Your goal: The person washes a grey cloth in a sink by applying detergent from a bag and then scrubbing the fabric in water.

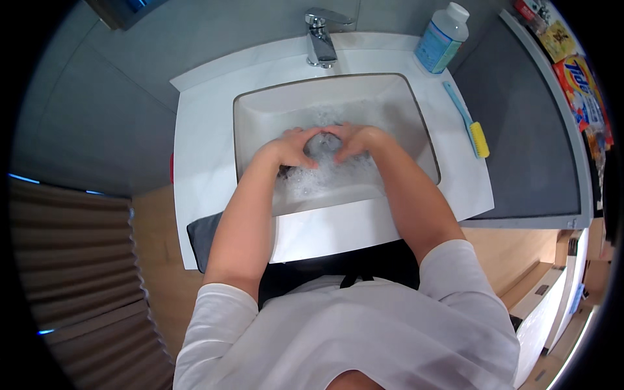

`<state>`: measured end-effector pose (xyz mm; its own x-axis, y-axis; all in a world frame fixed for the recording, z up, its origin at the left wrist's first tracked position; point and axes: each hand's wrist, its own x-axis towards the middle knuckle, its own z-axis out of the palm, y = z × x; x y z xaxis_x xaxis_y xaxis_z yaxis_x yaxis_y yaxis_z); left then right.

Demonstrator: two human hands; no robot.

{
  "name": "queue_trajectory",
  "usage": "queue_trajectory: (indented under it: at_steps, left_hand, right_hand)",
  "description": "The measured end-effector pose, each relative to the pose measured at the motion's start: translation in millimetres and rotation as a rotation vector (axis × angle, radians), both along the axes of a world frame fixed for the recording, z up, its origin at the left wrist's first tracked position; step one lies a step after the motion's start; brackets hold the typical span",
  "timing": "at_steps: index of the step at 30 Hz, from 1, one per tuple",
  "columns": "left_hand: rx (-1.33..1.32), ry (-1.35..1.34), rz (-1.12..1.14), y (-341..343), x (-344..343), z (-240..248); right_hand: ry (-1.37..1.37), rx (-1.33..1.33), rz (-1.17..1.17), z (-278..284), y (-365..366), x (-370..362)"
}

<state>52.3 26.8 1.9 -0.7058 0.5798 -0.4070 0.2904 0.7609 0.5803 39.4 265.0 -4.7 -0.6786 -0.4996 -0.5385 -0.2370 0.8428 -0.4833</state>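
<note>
Both my hands reach into a white sink (244,130) with sudsy water (305,185) in it. Between them is a rounded grey wet thing (324,145), partly covered by foam and fingers; I cannot tell its kind. My left hand (292,148) curves round its left side, thumb toward me. From the right, my right hand (356,140) cups the other side, and the fingertips of both hands nearly meet at its far edge. A small dark patch (284,171) shows in the water under my left wrist.
A chrome faucet (321,45) stands behind the sink. On the counter's right are a white-capped bottle (442,40) and a blue-handled brush (469,123) with yellow bristles. A dark cloth (205,235) hangs over the front left edge. Packets (580,91) lie on the grey cabinet at right.
</note>
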Motion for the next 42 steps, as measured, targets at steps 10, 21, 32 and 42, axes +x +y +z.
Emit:
queue_trajectory:
  at_steps: [10, 21, 32, 42]
  left_hand:
    - [-0.176, -0.070, -0.068, 2.9, 0.5, 9.0]
    - [0.085, 0.010, 0.034, 1.2, 1.1, -0.9]
    - [0.719, -0.222, 0.275, 12.9, -1.4, 17.7]
    - [0.959, -0.350, 0.629, 21.2, 7.8, 27.8]
  right_hand:
    - [-0.146, 0.013, -0.069, 33.8, -17.2, 21.9]
    - [-0.395, -1.144, -0.644, 42.1, 6.1, 4.8]
    - [-0.423, -0.760, -0.848, 56.2, -13.3, 17.4]
    - [-0.652, -1.133, -0.806, 62.7, -46.3, 35.2]
